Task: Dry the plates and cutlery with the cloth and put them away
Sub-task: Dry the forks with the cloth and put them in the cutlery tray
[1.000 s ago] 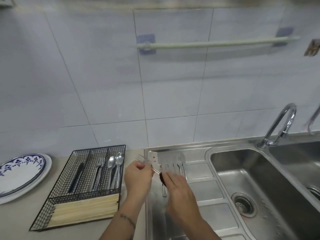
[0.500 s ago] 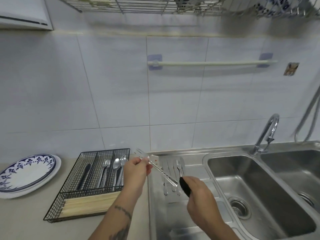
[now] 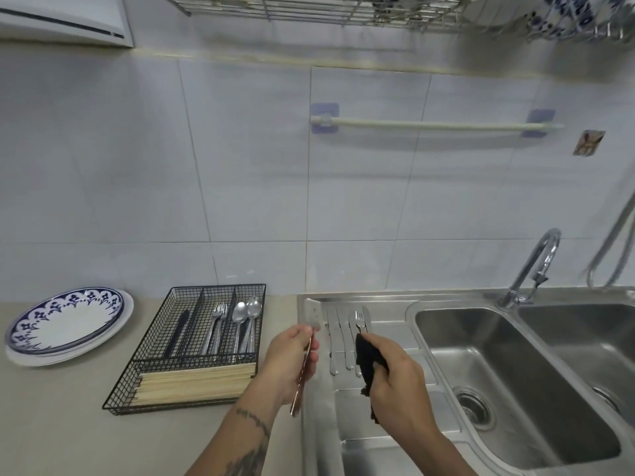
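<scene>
My left hand (image 3: 292,362) grips a fork (image 3: 304,379) near its head, tines up at the draining board's left edge and handle hanging down toward me. My right hand (image 3: 395,383) holds a black cloth (image 3: 367,362) bunched in its fingers, just right of the fork and apart from it. Several knives and a fork (image 3: 347,338) lie side by side on the steel draining board (image 3: 388,420). A black wire cutlery tray (image 3: 192,348) on the counter holds a dark knife, forks, spoons and chopsticks. A blue-patterned plate (image 3: 67,321) sits stacked at far left.
A double steel sink (image 3: 515,389) with a tap (image 3: 532,266) fills the right side. An overhead wire rack (image 3: 343,8) carries more blue-patterned dishes at top right. A rail (image 3: 433,124) is fixed to the tiled wall. A beige counter (image 3: 51,424) runs to the left.
The fork has swung from lying across between both hands to hanging nearly upright in my left hand. My right hand and the cloth have come off its handle. The camera tilted upward.
</scene>
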{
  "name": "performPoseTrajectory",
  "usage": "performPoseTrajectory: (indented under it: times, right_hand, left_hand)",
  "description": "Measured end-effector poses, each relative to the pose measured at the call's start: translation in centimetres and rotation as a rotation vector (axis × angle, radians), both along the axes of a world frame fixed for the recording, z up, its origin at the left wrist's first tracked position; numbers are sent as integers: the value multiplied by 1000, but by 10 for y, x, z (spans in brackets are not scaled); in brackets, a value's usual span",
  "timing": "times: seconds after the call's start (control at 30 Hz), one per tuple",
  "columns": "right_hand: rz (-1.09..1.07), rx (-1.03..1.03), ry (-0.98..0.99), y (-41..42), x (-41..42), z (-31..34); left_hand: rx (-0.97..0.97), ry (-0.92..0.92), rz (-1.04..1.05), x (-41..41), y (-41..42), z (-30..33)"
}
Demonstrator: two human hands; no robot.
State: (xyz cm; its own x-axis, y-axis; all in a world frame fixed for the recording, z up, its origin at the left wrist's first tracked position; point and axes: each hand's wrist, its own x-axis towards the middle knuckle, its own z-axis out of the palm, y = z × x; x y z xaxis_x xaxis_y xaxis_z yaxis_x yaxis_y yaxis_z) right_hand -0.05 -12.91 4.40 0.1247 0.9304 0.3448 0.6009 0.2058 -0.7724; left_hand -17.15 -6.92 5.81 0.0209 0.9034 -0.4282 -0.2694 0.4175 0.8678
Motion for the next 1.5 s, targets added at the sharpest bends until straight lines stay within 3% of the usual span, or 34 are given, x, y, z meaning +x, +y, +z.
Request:
performPoseTrajectory:
  times: [0.13, 0.33, 0.43, 0.6, 0.73, 0.87, 1.0, 1.1, 1.23, 1.4, 1.5]
  right_hand:
    - [-18, 106, -172, 0, 0, 2]
    - [153, 253, -602, 6, -3, -11]
    - [-16, 143, -625, 16, 10, -17]
    - [142, 203, -697, 16, 5, -9]
    - [-74, 93, -456, 24, 21, -9]
    - [-170, 150, -311, 24, 29, 4]
    - [-29, 231, -386, 15, 10, 11]
    - [136, 253, -625, 11, -2, -6]
    - [40, 108, -681, 18, 8, -14]
    - [108, 214, -772, 22, 13, -13]
    - [19, 117, -693, 27, 25, -16]
  left_hand:
    - [41, 313, -198, 5, -11, -3]
    - [168, 501, -315, 17, -22, 1]
    - [229, 644, -296, 17, -25, 3]
    - [370, 757, -385, 15, -26, 5]
    - [424, 769, -399, 13, -31, -2]
    - [371, 760, -451, 6, -31, -7]
    - [293, 720, -479, 12, -29, -2]
    - [249, 606, -483, 17, -25, 5]
    - [246, 618, -511, 18, -26, 7]
    - [192, 526, -498, 17, -26, 13]
    - [152, 526, -524, 19, -27, 15]
